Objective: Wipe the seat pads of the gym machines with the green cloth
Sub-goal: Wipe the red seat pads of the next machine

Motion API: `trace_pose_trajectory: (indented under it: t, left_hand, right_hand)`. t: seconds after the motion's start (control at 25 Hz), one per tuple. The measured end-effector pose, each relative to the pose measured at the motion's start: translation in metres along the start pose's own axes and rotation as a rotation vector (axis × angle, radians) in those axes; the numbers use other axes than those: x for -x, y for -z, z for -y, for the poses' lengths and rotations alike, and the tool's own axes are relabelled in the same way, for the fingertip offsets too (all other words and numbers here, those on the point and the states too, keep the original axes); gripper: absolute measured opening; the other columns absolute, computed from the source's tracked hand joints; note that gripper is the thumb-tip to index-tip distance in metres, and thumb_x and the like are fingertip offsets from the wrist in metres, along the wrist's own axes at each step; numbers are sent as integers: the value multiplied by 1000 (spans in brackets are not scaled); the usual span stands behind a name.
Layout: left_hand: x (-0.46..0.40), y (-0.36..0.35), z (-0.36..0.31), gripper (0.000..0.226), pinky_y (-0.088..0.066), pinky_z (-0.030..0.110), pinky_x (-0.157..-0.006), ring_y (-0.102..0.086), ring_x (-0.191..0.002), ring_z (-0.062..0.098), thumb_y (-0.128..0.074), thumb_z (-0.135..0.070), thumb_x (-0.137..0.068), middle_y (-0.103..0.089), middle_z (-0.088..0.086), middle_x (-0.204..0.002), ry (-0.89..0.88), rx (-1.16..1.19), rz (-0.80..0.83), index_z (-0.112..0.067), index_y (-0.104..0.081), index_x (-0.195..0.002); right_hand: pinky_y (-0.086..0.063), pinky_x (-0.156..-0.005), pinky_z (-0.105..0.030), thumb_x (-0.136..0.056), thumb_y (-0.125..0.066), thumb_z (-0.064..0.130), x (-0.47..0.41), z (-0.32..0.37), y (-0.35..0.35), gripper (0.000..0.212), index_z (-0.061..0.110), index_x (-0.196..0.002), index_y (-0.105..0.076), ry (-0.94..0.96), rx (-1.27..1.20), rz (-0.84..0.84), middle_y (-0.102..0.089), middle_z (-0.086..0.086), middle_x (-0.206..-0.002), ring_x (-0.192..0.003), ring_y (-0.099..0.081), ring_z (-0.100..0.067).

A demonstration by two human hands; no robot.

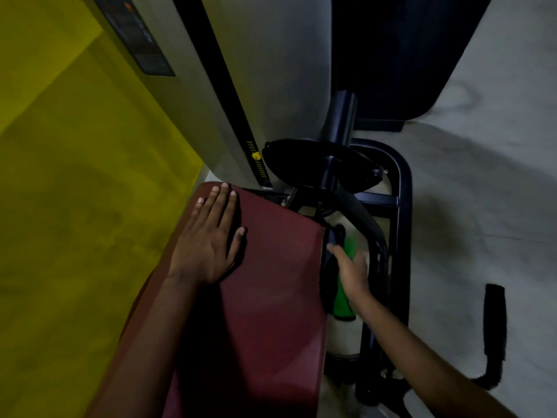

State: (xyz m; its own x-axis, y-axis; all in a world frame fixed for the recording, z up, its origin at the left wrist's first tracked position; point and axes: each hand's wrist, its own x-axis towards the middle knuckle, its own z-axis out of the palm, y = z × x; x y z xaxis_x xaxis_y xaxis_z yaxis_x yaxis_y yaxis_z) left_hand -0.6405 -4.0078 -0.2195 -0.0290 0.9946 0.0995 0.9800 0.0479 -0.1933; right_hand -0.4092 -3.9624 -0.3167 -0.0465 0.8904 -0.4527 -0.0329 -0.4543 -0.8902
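Left hand lay flat, fingers straight, on the maroon seat pad at centre frame. Right hand held the green cloth against the pad's right edge, its grip hard to read; wiping looked unfinished.

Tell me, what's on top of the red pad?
Only the left hand, lying flat with straight fingers on the maroon pad. The green cloth is beside its edge, at the right hand, partly hidden.

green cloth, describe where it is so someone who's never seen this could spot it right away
Start at the big dark red seat pad where the left hand lies flat. Go over its right edge, down into the black machine frame: the green cloth hangs there by the right hand. It is the only bright green thing among black and white parts.
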Motion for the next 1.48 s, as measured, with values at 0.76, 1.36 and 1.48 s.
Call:
trace_pose_trajectory:
  t: [0.76,1.36,1.48]
  left_hand:
    - [90,-13,-44,58,-23,41,-115,-42,-134,28,-28,-37,-94,-47,15,-142,-503,-68,77,-2,-50,-135]
    - [74,-13,-51,62,-13,34,-114,-34,-139,25,-28,-42,-96,-39,14,-148,-638,34,190,-1,-42,-140]
    - [76,-14,-50,61,-11,34,-115,-33,-139,24,-31,-41,-95,-39,14,-148,-623,95,184,-2,-42,-140]
  right_hand:
    - [-49,-65,-28,-89,-62,20,68,-51,13,11,11,-84,-62,-113,-54,-47,-63,-5,-83,-77,-60,-21]
    - [-51,-85,-38,-85,-68,27,22,-20,6,25,8,-101,-68,-1,-28,-47,-68,-10,-103,-96,-64,-25]
    - [-52,-84,-38,-83,-69,27,26,-35,9,37,6,-112,-64,-55,-82,-37,-65,-11,-113,-99,-63,-25]
